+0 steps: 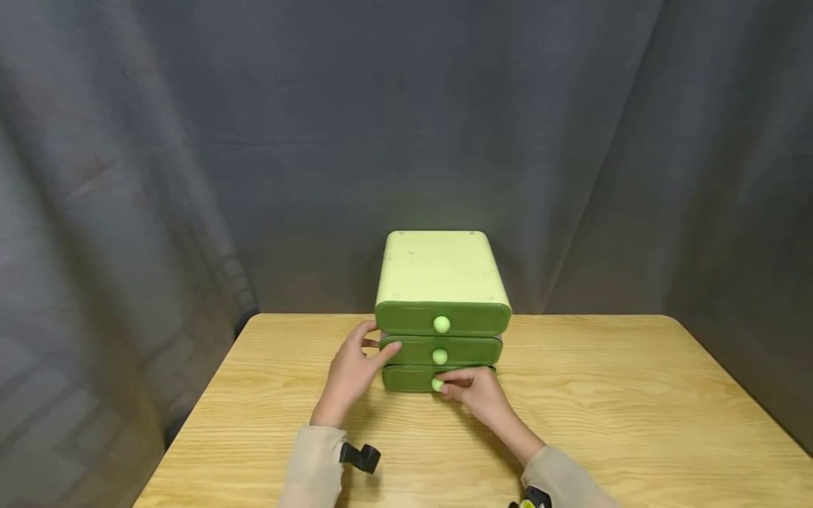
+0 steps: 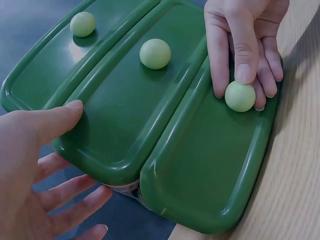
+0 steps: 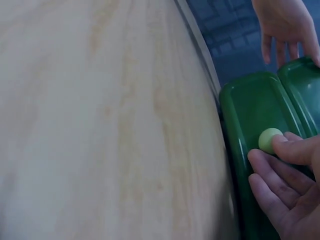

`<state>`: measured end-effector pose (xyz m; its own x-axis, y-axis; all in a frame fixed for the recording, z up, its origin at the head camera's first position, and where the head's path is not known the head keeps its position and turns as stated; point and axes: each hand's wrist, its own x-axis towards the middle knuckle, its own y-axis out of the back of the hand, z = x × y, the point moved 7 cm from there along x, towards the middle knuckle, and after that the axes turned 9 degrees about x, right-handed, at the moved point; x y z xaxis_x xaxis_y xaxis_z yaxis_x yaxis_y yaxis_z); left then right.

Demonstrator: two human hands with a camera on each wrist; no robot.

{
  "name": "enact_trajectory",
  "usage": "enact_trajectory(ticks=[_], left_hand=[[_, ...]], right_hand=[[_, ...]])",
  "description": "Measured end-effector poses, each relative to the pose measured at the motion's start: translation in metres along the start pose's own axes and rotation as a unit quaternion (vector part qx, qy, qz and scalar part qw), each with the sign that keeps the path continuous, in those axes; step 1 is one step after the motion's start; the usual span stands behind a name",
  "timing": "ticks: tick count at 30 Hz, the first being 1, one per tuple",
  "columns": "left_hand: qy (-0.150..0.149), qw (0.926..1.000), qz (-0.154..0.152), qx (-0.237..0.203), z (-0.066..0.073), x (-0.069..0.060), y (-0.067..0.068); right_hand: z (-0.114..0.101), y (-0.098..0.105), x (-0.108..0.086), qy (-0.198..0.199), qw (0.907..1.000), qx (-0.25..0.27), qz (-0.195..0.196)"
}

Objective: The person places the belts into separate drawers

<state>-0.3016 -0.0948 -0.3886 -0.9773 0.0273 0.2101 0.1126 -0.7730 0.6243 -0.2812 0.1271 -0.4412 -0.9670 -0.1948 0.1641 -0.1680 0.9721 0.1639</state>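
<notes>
A small three-drawer cabinet (image 1: 443, 267) with a pale yellow-green top stands near the table's far edge. Its green drawer fronts carry round light-green knobs, one each. My right hand (image 1: 476, 394) pinches the bottom drawer's knob (image 2: 240, 96) between thumb and fingers. At the cabinet's left side is my left hand (image 1: 351, 367). The left thumb touches the left end of the middle drawer front (image 2: 117, 107), while the other fingers extend fairly straight along the side. In the right wrist view the bottom drawer front (image 3: 257, 102) is partly covered by my right hand.
The cabinet stands on a light wood-grain table (image 1: 635, 409). Dark grey curtains (image 1: 317, 141) hang behind it and along both sides. A black wrist mount (image 1: 360, 457) sticks out from the left sleeve.
</notes>
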Motion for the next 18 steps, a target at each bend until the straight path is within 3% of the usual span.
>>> enact_trajectory(ticks=[6, 9, 15, 18], left_hand=[[0.002, 0.9998, -0.016, -0.011, -0.006, 0.000, -0.004], [-0.005, 0.9996, -0.018, -0.022, -0.007, 0.001, -0.006], [-0.014, 0.9992, -0.012, -0.035, -0.009, 0.000, -0.002], [-0.024, 0.9994, 0.001, -0.025, -0.009, -0.001, 0.002]], right_hand=[[0.008, 0.000, 0.005, -0.027, 0.9994, 0.021, -0.003], [0.006, 0.001, 0.006, -0.018, 0.9997, 0.015, -0.009], [-0.006, 0.000, 0.002, 0.014, 0.9977, -0.050, -0.043], [-0.014, 0.006, -0.003, 0.019, 0.9957, -0.083, -0.036]])
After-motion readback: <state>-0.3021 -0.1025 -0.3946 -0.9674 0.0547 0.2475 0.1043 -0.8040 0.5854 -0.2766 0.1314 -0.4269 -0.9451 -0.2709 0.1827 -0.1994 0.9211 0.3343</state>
